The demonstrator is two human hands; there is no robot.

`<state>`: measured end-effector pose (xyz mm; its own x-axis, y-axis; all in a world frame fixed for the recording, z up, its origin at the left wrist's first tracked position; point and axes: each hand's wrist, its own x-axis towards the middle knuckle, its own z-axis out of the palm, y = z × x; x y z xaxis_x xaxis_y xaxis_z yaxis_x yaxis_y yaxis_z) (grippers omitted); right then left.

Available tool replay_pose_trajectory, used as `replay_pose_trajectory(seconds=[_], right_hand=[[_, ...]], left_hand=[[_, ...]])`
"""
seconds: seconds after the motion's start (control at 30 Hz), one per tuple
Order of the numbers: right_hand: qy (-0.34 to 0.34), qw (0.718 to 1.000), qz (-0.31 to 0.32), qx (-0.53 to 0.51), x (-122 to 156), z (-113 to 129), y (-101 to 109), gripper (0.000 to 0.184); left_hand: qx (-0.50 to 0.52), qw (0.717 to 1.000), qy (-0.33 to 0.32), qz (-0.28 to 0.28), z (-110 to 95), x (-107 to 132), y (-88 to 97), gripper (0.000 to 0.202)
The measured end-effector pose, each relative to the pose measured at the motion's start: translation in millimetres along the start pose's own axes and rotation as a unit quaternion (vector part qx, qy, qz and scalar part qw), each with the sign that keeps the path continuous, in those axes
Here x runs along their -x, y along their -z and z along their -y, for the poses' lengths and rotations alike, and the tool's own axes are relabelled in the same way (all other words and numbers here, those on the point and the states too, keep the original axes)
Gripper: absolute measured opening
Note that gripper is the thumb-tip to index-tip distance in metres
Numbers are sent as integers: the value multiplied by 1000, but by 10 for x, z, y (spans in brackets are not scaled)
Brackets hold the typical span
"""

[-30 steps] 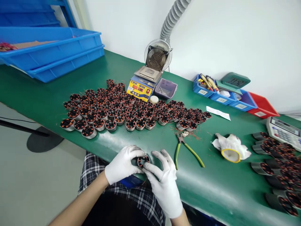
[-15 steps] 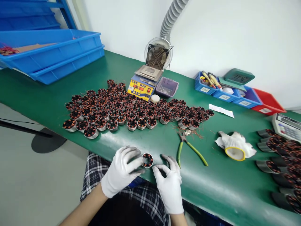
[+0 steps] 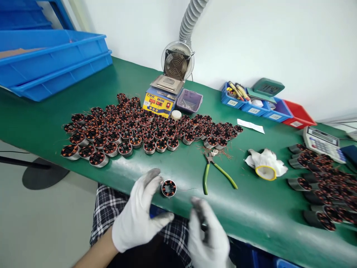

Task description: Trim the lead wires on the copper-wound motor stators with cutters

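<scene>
A small round stator (image 3: 169, 188), a short metal ring with copper-orange windings set around a dark centre, stands on its own near the front edge of the green, slightly glossy bench mat (image 3: 251, 219). The left hand (image 3: 139, 216), in a white knit glove with greyed fingertips, is held just beside it with the fingers spread and curved; its forefinger tip comes close to the stator's left side, though the blur leaves it unclear whether the two touch, and nothing is clasped in it. The right hand (image 3: 208, 234), gloved the same way, hangs loosely open lower down, over the bench edge and apart from the stator, with nothing in it. Further back lies a wide cluster of like stators (image 3: 139, 128), packed in rows with thin wire ends sticking up. To the right of the lone stator lie green-handled pliers (image 3: 212, 173) with copper wire scraps at their jaws, then a crumpled white glove with a yellow cuff (image 3: 264, 167). Behind the cluster sits a yellow-and-blue solder pot (image 3: 160, 100) in front of a round wire-grilled fan (image 3: 177, 63) on a ribbed grey hose. More dark wound cylinders (image 3: 320, 178) pile at the right, and blue plastic trays (image 3: 55, 63) stack at the left.
</scene>
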<state>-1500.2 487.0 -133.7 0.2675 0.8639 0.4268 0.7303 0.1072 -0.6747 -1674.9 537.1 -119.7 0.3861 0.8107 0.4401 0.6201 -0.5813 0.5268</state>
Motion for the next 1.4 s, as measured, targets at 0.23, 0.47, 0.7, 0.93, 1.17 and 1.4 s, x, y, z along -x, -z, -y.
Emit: replay_pose_trajectory(seconds=[0.23, 0.47, 0.7, 0.93, 1.17, 1.4], right_hand=[[72, 973, 192, 102, -120, -84, -296, 55], [39, 949, 298, 93, -287, -149, -233, 49], [-217, 904, 298, -217, -405, -148, -237, 24], [-379, 880, 132, -255, -563, -394, 120, 24], [146, 978, 147, -8, -424, -258, 6, 12], [209, 969, 131, 20, -364, -314, -266, 25]], left_hand=[[66, 982, 46, 169, -60, -344, -281, 86], [27, 978, 21, 208, 28, -356, -316, 54], [-12, 974, -49, 222, 71, -364, -314, 13], [-25, 978, -80, 189, 69, -368, -356, 8], [-43, 977, -87, 188, 71, -366, -380, 8], [37, 975, 34, 216, 143, -383, -263, 53]])
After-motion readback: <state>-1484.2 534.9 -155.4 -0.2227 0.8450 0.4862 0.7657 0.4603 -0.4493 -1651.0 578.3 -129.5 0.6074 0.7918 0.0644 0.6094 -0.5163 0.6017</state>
